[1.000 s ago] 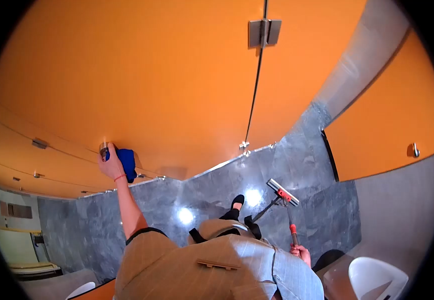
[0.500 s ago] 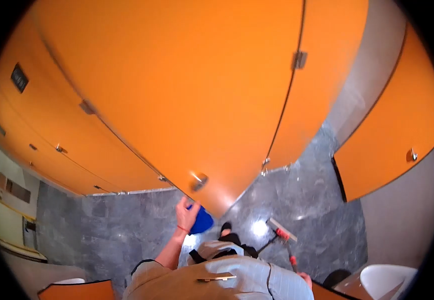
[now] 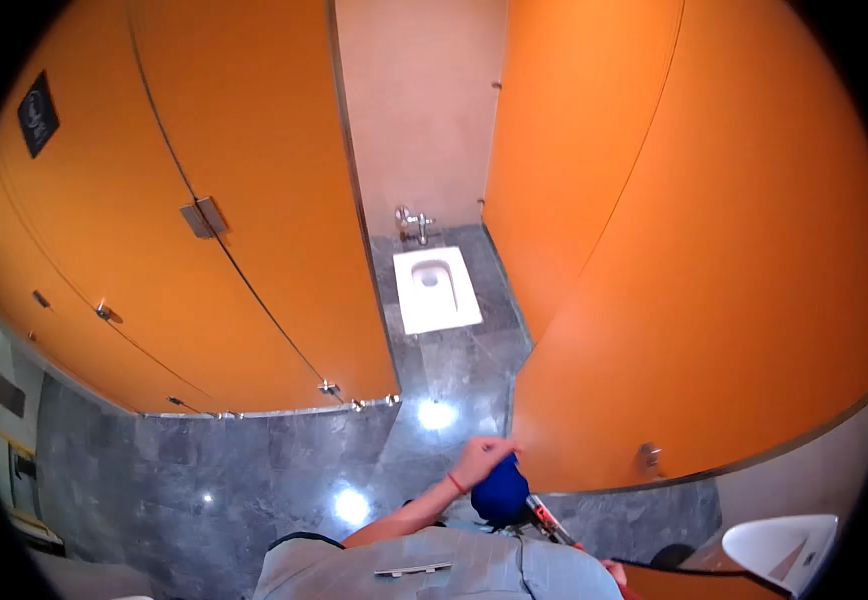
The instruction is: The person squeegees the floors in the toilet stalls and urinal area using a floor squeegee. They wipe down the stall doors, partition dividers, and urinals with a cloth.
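In the head view, my left hand (image 3: 482, 463), with a red band at the wrist, has its fingers bent round a blue cloth (image 3: 501, 492). The cloth hangs beside the lower edge of an open orange door (image 3: 674, 380). At the bottom right, my right hand (image 3: 614, 571) shows only in part, closed on the pole of a squeegee. The squeegee's red and silver head (image 3: 552, 522) is partly hidden behind the cloth and my clothing.
Beyond the doorway, a white squat toilet (image 3: 459, 318) is set in the grey floor (image 3: 284, 460), with a metal flush valve (image 3: 417, 222) behind it. Closed orange panels (image 3: 264, 170) stand at left. A white basin (image 3: 769, 550) is at the lower right.
The orange door has swung open, and the toilet stall behind it now shows. My left hand and the blue cloth have moved right. The squeegee is now more hidden.
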Demonstrator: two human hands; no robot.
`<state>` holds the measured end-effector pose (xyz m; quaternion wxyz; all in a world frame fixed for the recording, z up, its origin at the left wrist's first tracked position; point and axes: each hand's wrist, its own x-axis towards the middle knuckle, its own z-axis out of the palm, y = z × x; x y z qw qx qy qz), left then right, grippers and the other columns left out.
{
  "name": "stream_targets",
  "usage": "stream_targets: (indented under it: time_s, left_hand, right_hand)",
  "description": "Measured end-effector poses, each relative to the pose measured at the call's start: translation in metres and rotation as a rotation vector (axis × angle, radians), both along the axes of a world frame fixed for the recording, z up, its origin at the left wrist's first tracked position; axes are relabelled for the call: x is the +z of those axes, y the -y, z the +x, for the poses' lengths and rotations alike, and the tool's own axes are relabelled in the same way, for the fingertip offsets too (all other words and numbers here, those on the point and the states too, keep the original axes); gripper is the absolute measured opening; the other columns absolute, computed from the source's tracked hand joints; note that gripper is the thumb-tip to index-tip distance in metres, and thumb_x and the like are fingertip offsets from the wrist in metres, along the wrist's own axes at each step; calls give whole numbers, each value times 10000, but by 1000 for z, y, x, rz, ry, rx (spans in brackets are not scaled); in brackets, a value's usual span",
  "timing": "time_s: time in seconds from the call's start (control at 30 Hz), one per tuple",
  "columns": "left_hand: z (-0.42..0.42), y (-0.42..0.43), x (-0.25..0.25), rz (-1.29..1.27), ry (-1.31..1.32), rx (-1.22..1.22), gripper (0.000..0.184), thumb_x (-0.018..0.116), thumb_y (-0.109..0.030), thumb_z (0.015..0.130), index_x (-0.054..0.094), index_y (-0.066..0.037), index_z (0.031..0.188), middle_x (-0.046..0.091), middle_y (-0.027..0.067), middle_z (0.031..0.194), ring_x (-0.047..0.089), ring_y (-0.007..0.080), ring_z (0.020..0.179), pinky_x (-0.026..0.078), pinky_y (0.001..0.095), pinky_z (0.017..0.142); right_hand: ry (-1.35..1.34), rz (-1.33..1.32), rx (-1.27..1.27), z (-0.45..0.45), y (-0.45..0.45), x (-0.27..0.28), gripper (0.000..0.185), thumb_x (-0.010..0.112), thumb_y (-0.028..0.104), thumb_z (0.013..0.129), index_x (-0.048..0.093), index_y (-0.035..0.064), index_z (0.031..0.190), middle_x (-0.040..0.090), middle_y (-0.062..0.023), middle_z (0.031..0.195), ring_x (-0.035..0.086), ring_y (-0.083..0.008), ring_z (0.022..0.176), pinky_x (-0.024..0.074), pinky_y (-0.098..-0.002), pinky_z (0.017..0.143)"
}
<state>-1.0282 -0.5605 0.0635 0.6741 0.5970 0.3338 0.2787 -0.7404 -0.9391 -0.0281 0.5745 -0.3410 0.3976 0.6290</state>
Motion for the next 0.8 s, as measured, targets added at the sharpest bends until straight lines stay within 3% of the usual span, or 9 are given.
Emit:
stream_targets:
  time_s: [0.07,0.1,0.17,0.27,0.4,0.57,0.67,0.77,0.8]
  left_hand:
    - [-29,-29,-35,28,119,22,347,475,-338,912,687,-78,1001,657,36,877,570,94,738,469,252,688]
    - [-47,-37,-25,-700,209,-2,379,473,-392,908,651,-89,1050,658,88,913,622,178,770,508,324,714]
    - [-69,-54,-29,-1142,433,-179,351,527,-403,859,668,-107,986,658,122,908,633,245,759,523,351,721]
    - [-66,-65,-52,-1339,433,-78,367,535,-398,852,651,-78,988,664,128,882,645,263,747,533,387,720]
    - [-43,-72,-95,-1367,338,-295,383,545,-368,856,632,-32,1019,673,114,885,654,241,778,534,387,731]
    - [18,-82,-167,-1422,234,-271,292,563,-320,874,631,-90,1041,663,112,953,650,262,823,532,405,760]
    - [55,-104,-174,-828,-414,-78,527,707,-456,727,642,-14,1006,650,133,938,647,241,771,532,378,686]
    - [97,-146,-273,-731,-597,52,621,719,-531,668,650,16,954,643,129,922,628,234,755,513,372,677]
    - [103,-163,-259,-640,-638,59,622,711,-543,664,654,4,956,640,123,910,617,233,748,503,370,676]
  right_hand:
    - [-33,13,-54,-20,-14,5,296,429,-29,721,388,-106,1004,416,-78,605,427,-147,471,406,-250,422]
    - [-59,11,-87,-32,-23,11,301,426,-34,717,382,-109,1005,415,-80,601,428,-148,467,409,-250,419]
    - [-80,44,-148,-53,-44,22,310,438,-31,714,373,-113,1006,418,-81,599,431,-143,458,415,-242,415]
    - [-171,-9,-172,-67,-77,41,282,444,-24,738,375,-121,993,418,-78,598,429,-132,458,399,-231,404]
    - [-109,60,33,-74,-125,70,218,444,35,829,405,-116,983,434,-43,606,415,-103,459,369,-211,403]
    - [65,156,392,-75,-233,100,175,471,104,892,442,-51,969,431,1,606,408,-81,477,342,-203,420]
    - [181,195,647,-56,-312,63,142,492,110,889,448,2,969,417,5,610,398,-74,476,338,-203,408]
    - [374,282,814,-63,-398,37,111,517,111,885,438,47,840,412,-7,607,385,-77,470,313,-210,397]
    - [382,311,817,-66,-423,23,129,513,118,891,433,52,813,417,-13,615,378,-78,467,304,-211,393]
